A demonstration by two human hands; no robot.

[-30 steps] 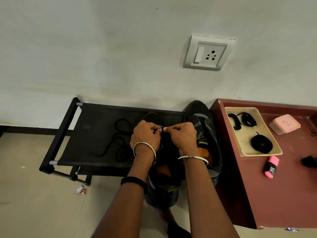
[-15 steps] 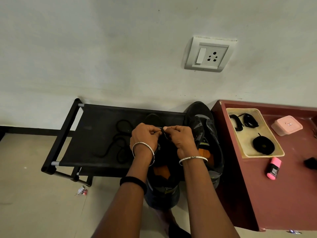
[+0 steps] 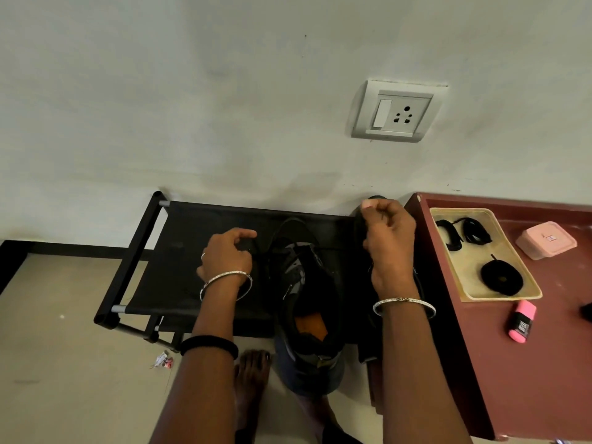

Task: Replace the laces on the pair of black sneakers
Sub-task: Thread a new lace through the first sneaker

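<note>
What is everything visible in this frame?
sneakers: two, black; one centre, other mostly hidden
lace: one, black, taut, right of sneaker
rack: one, black, against wall
table: one, maroon, right
tray: one, beige, on table
lace bundles: three, black, in tray
box: one, pink, on table
highlighter: one, pink, on table
socket: one, white, wall
wrapper: one, crumpled, floor
foot: one, bare, floor
left hand: one, fingers curled, beside sneaker
right hand: one, fingers pinching lace

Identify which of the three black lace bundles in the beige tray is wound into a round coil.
The lace bundle nearest the person, lying alone. The other two sit side by side at the tray's far end, folded long.
</note>
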